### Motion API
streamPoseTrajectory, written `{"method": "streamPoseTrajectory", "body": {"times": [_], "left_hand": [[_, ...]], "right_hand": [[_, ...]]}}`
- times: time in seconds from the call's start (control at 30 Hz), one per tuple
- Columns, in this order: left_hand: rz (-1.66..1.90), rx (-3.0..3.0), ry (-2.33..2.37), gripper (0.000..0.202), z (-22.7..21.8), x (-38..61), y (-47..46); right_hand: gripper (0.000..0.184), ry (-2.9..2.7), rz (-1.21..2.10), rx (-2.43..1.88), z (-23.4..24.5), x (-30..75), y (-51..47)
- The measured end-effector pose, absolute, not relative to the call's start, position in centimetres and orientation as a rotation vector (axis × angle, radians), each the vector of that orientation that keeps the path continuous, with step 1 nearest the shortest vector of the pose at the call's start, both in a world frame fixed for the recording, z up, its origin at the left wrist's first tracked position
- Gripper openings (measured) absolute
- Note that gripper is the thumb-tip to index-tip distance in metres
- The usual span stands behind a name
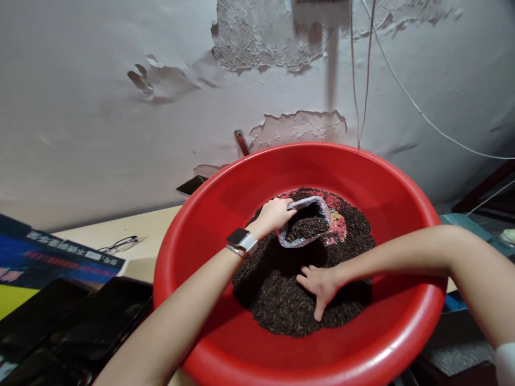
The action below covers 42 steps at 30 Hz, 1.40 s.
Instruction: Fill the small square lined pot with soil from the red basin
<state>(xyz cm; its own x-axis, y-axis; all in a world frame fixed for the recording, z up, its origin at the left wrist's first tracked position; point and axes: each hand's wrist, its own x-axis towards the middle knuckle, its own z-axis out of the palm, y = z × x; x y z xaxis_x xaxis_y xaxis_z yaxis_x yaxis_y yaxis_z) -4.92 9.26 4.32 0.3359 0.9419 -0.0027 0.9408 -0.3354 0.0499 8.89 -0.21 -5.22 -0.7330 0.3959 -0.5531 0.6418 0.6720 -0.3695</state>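
A big red plastic basin [402, 343] holds a heap of dark, dry bits that look like loose tea leaves [281, 305]. My left hand [274, 215], with a watch on the wrist, grips the rim of a silvery-lined bag [325, 206]. The bag's mouth faces me, and more of the dark leaves lie inside it. Just below the bag, my right hand [322, 284] rests on the heap with its fingers spread, some tips sunk in the leaves. The bag's lower part is hidden.
Left of the basin are black trays [100, 311], a blue printed box or sheet [52, 252] and eyeglasses [123, 243] on a pale tabletop [155, 225]. A dark flat object [192, 185] sits behind the rim. Cables [356, 80] hang down the peeling wall [100, 134].
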Motion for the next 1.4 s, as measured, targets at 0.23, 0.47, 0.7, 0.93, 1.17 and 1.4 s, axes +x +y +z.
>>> {"method": "streamPoseTrajectory", "body": {"times": [0.23, 0.47, 0.7, 0.93, 1.17, 1.4], "left_hand": [[0.059, 2.509, 1.768, 0.030, 4.3, -5.1, 9.4], [0.066, 2.507, 1.773, 0.030, 4.3, -5.0, 9.4], [0.031, 2.558, 1.813, 0.029, 4.1, -5.0, 9.3], [0.009, 2.542, 1.787, 0.029, 4.0, -5.1, 9.8], [0.017, 2.566, 1.815, 0.030, 3.6, -5.3, 10.0], [0.072, 2.518, 1.777, 0.028, 4.0, -5.2, 9.8]], "right_hand": [[0.095, 2.501, -0.695, 0.759, -5.1, 9.0, 0.0], [0.061, 2.561, -0.276, 0.445, -3.6, 8.7, 0.2], [0.045, 2.944, 0.033, 0.274, 1.1, 8.1, 0.2], [0.034, 3.001, 0.261, 0.849, 4.8, 9.6, 4.5], [0.027, 2.963, 0.355, 1.224, 7.0, 10.4, 6.1], [0.030, 2.890, -0.014, 0.915, 7.2, 9.4, 2.4]]}}
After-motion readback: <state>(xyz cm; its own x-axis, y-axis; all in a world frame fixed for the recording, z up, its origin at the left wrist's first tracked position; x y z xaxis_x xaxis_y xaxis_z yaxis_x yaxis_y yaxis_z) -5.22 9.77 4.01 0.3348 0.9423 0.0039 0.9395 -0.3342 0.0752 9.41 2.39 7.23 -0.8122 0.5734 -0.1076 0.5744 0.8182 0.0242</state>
